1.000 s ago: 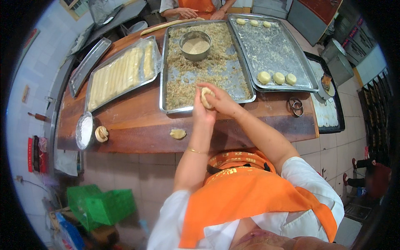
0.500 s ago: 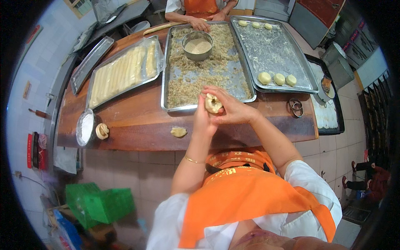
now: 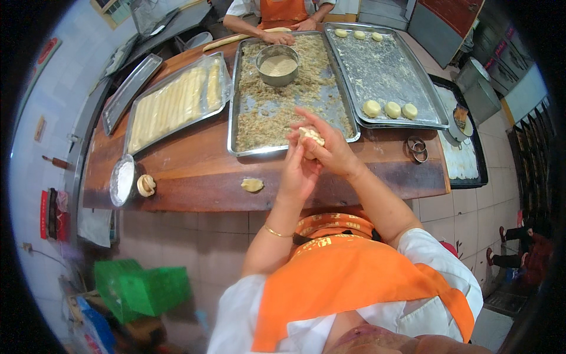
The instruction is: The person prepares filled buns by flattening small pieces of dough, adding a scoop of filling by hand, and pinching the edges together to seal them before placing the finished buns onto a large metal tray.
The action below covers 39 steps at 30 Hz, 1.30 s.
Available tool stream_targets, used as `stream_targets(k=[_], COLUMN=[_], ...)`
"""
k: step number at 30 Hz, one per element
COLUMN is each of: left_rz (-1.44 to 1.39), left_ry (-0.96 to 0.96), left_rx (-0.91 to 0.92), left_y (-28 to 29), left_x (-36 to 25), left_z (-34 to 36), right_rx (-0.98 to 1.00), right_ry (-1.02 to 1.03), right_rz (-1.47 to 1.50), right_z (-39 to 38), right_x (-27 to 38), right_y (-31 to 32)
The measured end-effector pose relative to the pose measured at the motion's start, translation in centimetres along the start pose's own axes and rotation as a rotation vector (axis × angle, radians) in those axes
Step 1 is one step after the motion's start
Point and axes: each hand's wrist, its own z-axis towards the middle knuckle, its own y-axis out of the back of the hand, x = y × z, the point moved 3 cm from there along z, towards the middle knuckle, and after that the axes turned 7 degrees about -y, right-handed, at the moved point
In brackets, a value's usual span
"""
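A pale filled dough ball (image 3: 312, 136) is cupped between my two hands above the near rim of the middle tray (image 3: 247, 152). My left hand (image 3: 300, 172) supports it from below and the left. From the right, my right hand (image 3: 335, 150) wraps round it, thumb pressed against the dough and some fingers raised. Crumbly filling (image 3: 265, 127) covers much of that tray. A flattened dough piece (image 3: 252, 185) lies on the wooden table (image 3: 194, 187) left of my forearms. By the table's left end, a small stack of dough pieces (image 3: 146, 185) leans beside a bowl of white flour (image 3: 122, 182).
A metal bowl (image 3: 277, 66) stands in the middle tray. To its right, a floured tray (image 3: 392, 74) carries several round dough cakes; two metal rings (image 3: 417, 150) lie below it. Plastic-covered dough strips (image 3: 174, 97) fill the left tray. A co-worker's hand (image 3: 277, 38) rests at the far rim.
The dough ball has turned in my hands, so its open top no longer faces up. My right fingers have lifted and spread. The co-worker's hand has shifted slightly left.
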Motion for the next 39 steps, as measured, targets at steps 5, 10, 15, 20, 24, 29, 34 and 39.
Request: stream_targets(k=[5, 10, 15, 20, 24, 29, 34, 39], left_rz=[0.101, 0.123, 0.057, 0.336, 0.217, 0.280, 0.440, 0.477], left_ry=[-0.003, -0.025, 0.051, -0.049, 0.085, 0.073, 0.049, -0.025], left_rx=[0.007, -0.168, 0.199, -0.014, 0.068, 0.032, -0.021, -0.064], left_y=[-2.7, -4.7, -1.9, -3.5, -4.1, -4.4, -4.1, -5.3], left_x=[-0.8, -0.2, -1.1, -0.2, -0.4, -1.1, -0.5, 0.1], left_z=[-0.5, -1.0, -0.9, -0.7, -0.9, -1.0, -0.8, -0.7], right_rx=[0.059, 0.132, -0.007, 0.125, 0.102, 0.101, 0.179, 0.117], right_ry=[0.197, 0.141, 0.159, 0.156, -0.136, -0.097, -0.104, -0.244], right_rz=[-0.177, -0.338, -0.068, -0.127, 0.079, 0.196, 0.263, 0.357], right_z=[-0.2, -0.6, 0.0, -0.6, -1.1, -1.0, -1.3, -1.3], right_x=[0.9, 0.1, 1.3, 0.4, -0.9, -0.4, -1.1, -2.3], right_y=[0.3, 0.8, 1.0, 1.1, 1.6, 1.5, 1.4, 1.8])
